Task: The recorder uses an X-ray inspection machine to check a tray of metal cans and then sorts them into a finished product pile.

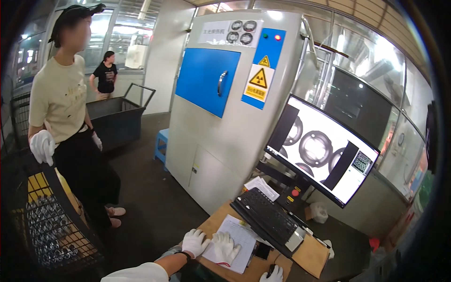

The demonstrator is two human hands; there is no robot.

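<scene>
My left hand (pixel 195 243), in a white glove, rests at the left edge of the wooden desk (pixel 213 224) with its fingers apart and nothing in them. Beside it a white glove (pixel 225 248) with a red cuff edge lies flat on printed sheets (pixel 238 229); it looks unworn. At the lower edge my right hand (pixel 273 274), also gloved, is closed over a dark computer mouse (pixel 268 271), partly cut off by the frame. Beyond the hands stand a black keyboard (pixel 263 212) and a tilted monitor (pixel 324 148) showing grey round parts.
A large cabinet (pixel 206 136) with a blue door stands ahead. On the left, a person (pixel 66 98) in white gloves stands by a wire basket (pixel 49 225) of metal parts. Farther back are another person (pixel 105 75) and a dark cart (pixel 117 117). A brown folder (pixel 311 256) lies right of the keyboard.
</scene>
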